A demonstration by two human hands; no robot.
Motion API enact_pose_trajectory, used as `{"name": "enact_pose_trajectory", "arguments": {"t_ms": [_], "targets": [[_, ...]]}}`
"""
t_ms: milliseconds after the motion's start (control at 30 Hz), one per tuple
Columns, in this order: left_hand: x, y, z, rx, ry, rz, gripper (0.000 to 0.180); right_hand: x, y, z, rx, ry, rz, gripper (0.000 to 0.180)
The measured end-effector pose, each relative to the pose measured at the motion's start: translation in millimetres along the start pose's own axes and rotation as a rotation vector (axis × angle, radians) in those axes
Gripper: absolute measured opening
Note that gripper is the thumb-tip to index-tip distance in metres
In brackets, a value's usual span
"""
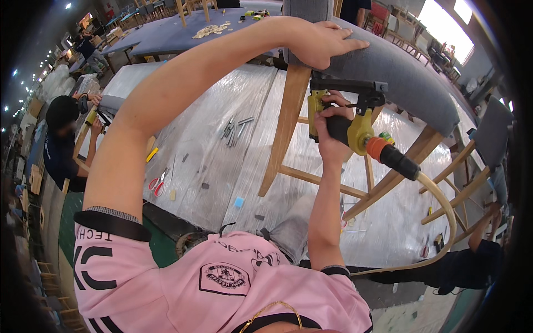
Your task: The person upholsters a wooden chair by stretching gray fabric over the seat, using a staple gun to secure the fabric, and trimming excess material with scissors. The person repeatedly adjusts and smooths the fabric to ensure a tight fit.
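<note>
A wooden chair [288,111] with a grey upholstered seat [405,77] lies tipped on the plastic-covered workbench [222,133]. My left hand [322,41] presses flat on the grey seat's upper edge, fingers spread. My right hand [333,130] grips a yellow and black pneumatic staple gun [350,111] whose nose sits against the underside of the seat beside a wooden leg. An orange fitting and a tan air hose [438,205] trail from the gun's handle to the lower right.
Staple strips [236,129], red-handled scissors [157,183] and a small blue block [239,202] lie on the bench. One person [64,139] works at the left, another [477,250] crouches at the lower right. More chair frames [477,161] stand to the right.
</note>
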State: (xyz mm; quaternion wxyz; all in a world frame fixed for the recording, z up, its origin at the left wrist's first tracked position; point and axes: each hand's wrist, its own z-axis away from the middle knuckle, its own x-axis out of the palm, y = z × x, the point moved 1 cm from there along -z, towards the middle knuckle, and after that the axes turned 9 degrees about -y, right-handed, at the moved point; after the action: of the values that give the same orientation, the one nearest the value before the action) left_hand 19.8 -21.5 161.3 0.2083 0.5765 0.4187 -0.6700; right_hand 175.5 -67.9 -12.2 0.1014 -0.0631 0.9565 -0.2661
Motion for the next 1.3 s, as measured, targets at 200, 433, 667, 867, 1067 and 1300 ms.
{"name": "enact_pose_trajectory", "arguments": {"t_ms": [200, 433, 667, 867, 1067, 1300], "targets": [[-8, 7, 2, -0.019, -0.015, 0.063, 0.097, -4, -4, 11, 0.019, 0.129, 0.092, 0.012], [-5, -1, -7, 0.035, 0.031, 0.120, 0.100, -9, 24, 10, -0.008, 0.114, 0.270, 0.016], [-5, 2, -5, 0.019, 0.046, 0.166, 0.098, -7, 10, 4, 0.042, 0.145, 0.185, 0.013], [22, -6, 3, 0.022, 0.613, 0.336, 0.089, -20, -5, 13, 0.057, 0.097, 0.126, 0.021], [143, 73, 24, -0.517, 0.983, 0.251, 0.105, -44, 12, 157, 0.310, 0.359, -0.210, 0.018], [154, 35, -12, -0.709, 0.955, 0.993, 0.109, -107, -1, 322, 0.970, 0.913, -0.509, 0.022]]}}
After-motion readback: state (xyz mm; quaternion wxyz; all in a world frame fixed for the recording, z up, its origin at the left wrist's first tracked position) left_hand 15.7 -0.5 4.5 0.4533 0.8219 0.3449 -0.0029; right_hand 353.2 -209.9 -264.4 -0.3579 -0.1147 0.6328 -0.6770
